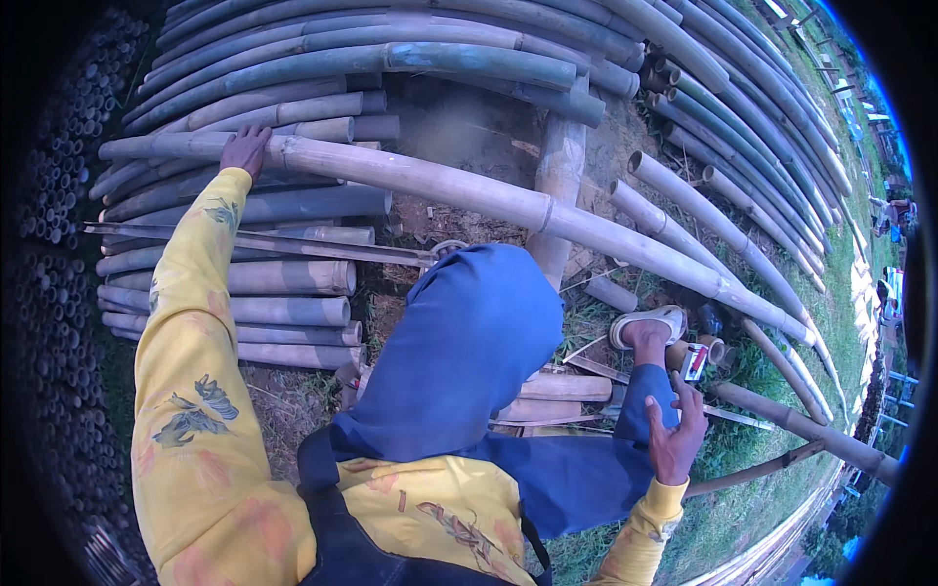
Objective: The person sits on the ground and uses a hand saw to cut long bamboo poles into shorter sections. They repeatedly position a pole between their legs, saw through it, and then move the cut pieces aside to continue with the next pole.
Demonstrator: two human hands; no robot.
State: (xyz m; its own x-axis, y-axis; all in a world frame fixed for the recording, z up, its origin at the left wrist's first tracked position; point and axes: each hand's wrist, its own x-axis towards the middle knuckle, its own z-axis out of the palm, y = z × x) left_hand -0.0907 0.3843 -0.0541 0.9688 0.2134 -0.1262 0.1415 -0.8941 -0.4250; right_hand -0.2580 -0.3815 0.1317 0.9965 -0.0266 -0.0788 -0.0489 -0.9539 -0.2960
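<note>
A long pale bamboo pole (440, 184) lies slantwise in front of me, from the stack at the left to the grass at the right. My left hand (246, 149) is closed over it near its left end. Beneath its middle, a thick bamboo log (562, 161) runs away from me. My right hand (676, 430) is raised beside my lower right leg, fingers apart and nothing in them. Close by it is a small red and white pack (695, 361), next to a short cut bamboo piece (716, 348) and my sandalled foot (650, 327).
Cut bamboo poles (283, 277) are stacked at the left, with a long thin flat strip (293, 244) across them. More long poles (469, 54) lie at the far side and right. Many bamboo ends (59, 205) face out at the far left. Grass (762, 498) spreads at the right.
</note>
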